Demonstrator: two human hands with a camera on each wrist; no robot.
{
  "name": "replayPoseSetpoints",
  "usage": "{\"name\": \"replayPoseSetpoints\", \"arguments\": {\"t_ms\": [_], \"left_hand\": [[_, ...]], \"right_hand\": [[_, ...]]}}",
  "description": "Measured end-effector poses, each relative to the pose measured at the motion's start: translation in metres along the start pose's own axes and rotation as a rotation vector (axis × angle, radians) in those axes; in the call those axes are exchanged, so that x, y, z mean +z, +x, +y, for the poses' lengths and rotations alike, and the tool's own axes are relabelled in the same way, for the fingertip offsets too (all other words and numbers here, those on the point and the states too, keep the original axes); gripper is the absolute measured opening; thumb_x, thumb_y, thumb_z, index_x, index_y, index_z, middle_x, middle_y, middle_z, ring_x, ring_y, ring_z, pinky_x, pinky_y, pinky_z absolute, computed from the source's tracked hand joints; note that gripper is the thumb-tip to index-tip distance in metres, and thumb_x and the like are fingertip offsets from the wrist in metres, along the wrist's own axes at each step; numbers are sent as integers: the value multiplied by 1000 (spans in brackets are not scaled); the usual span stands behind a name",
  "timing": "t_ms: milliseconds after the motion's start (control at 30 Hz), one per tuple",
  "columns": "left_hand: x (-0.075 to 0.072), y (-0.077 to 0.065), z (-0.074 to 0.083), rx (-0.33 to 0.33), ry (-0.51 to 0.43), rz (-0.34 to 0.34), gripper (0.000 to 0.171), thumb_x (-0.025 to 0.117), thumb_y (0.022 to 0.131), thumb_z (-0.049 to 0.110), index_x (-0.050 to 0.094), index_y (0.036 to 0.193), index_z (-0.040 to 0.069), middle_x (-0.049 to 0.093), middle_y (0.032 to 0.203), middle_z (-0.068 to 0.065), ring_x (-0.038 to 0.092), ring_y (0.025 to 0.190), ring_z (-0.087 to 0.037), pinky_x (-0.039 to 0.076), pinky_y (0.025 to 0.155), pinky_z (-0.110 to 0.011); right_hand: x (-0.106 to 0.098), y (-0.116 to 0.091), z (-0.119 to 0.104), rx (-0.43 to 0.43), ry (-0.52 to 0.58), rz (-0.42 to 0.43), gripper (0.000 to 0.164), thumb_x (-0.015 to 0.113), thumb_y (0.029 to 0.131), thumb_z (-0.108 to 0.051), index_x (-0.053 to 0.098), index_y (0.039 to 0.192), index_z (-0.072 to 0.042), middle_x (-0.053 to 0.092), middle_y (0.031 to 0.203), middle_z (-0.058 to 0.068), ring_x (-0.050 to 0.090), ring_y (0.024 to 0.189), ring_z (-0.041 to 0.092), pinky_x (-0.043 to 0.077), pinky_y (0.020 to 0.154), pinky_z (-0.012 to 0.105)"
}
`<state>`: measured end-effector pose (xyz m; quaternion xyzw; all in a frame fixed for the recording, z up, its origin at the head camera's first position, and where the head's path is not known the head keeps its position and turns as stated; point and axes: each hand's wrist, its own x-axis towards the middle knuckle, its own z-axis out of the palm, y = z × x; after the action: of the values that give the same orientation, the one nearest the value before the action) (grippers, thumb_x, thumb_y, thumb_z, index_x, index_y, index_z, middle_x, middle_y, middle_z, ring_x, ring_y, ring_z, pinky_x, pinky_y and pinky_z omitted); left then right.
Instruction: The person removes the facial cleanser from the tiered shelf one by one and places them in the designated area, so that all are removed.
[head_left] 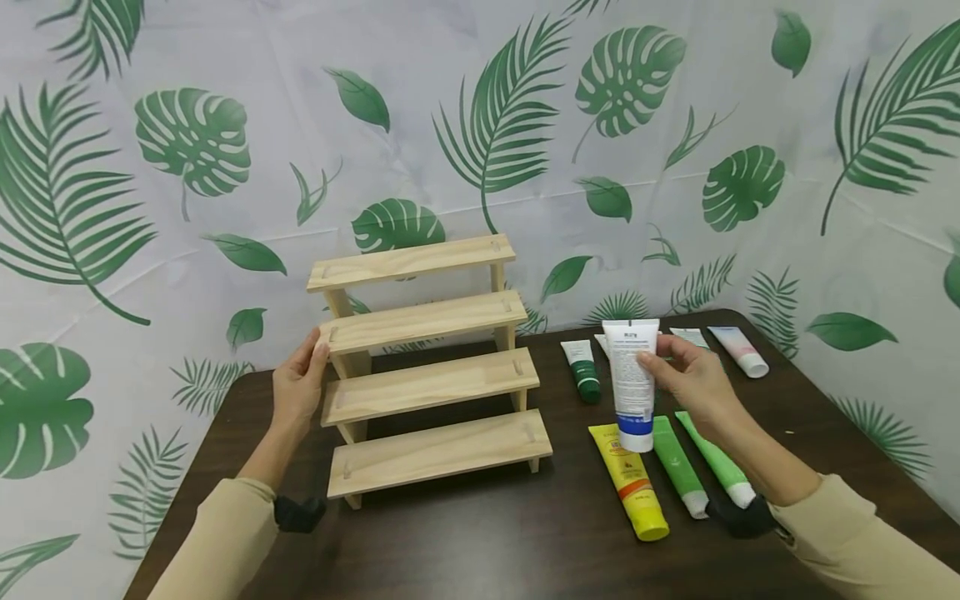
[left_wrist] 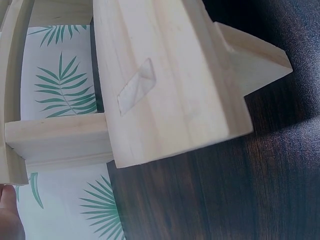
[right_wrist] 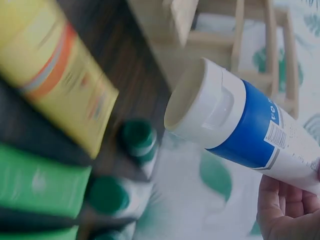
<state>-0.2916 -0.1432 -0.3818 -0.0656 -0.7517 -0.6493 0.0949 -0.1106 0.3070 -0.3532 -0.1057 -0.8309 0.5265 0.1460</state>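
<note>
A stepped wooden display rack [head_left: 438, 450] with several tiers stands on the dark table. At the left end of its second tier from the top, my left hand [head_left: 296, 383] holds the edge between thumb and fingers. In the left wrist view, part of that hand [left_wrist: 9, 220] shows beside a tier's end. My right hand [head_left: 693, 379] pinches a white squeeze tube [head_left: 632, 375] with a blue band, upright and cap down, above the other tubes. The right wrist view shows the tube's white cap [right_wrist: 200, 100] close up.
Below the held tube lie a yellow tube [head_left: 633, 487] and two green tubes [head_left: 678, 467], [head_left: 716, 458]. Further back are a white and dark green tube [head_left: 582, 371], a pink and white tube [head_left: 738, 350] and others partly hidden. A leaf-print cloth [head_left: 300, 108] hangs behind the table.
</note>
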Motion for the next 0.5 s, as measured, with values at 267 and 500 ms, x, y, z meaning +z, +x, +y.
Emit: {"name": "replayPoseSetpoints", "arguments": {"t_ms": [267,500], "left_hand": [[0,0,0,-2,5,1,50,50,98,25,39,142,4,38,146,-12,44,129,-12,37,101,-11],[0,1,0,-23,1,-5,50,50,98,25,39,143,6,39,146,-7,42,131,-19,37,103,-13]], "right_hand": [[-48,16,65,50,-103,68,54,59,92,-37,51,127,2,54,110,14,53,84,17,53,64,16],[-89,7,70,130,-309,-37,66,47,98,-39,36,135,15,46,124,33,53,87,20,54,66,25]]}}
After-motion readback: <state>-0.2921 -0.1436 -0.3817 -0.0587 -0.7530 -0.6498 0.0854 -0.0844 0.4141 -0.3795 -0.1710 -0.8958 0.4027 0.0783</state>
